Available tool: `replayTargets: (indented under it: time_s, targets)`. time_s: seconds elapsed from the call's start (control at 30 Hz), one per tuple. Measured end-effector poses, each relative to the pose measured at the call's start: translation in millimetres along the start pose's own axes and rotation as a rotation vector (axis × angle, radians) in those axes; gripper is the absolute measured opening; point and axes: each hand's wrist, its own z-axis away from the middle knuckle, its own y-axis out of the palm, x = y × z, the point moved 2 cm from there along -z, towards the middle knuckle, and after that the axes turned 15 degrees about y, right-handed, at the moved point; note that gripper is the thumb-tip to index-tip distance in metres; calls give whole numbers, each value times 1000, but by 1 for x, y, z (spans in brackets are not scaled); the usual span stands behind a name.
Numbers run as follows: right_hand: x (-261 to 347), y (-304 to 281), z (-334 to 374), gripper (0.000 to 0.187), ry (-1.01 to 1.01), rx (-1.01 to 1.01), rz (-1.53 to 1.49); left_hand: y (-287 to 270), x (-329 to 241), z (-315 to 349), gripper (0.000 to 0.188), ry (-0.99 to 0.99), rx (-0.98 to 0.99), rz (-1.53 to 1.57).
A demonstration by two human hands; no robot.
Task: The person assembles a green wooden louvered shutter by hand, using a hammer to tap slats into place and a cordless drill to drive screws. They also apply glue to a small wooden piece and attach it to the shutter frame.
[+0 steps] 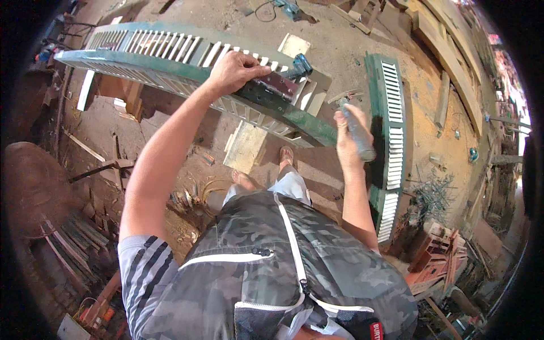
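A long green louvered shutter (153, 64) with pale slats lies across in front of me, propped off the ground. My left hand (235, 73) is over its near rail, fingers curled and thumb pointing right; what they pinch, if anything, is too small to make out. Beside the thumb, a dark reddish piece (279, 86) lies along the rail. Just beyond it a teal and black tool (301, 66) rests on the shutter. To the right, my right hand (349, 133) is closed round a grey cylindrical object (359, 136), held tilted near the shutter's right end.
A second green louvered panel (391, 136) stands close on the right. Pale wood blocks (245, 145) lie by my feet. Long planks (447, 51) lie at the far right, near a heap of thin dark scraps (430, 195). Another teal tool (288, 8) is on the ground beyond.
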Motion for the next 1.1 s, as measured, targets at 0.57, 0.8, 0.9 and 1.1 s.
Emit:
replayTargets:
  time_s: [0.57, 0.8, 0.9, 1.1]
  targets:
    - [-28, 48, 21, 22, -26, -53, -233, 7, -72, 4, 49, -323, -4, -499]
    - [-27, 42, 28, 22, 80, 13, -251, 3, -66, 13, 45, -267, 21, -423]
    - [-24, 36, 23, 22, 120, 128, -198, 0, -46, 23, 44, -232, -41, -213]
    - [-11, 3, -26, 26, 60, 341, -134, -14, -26, 23, 34, -257, -2, 276]
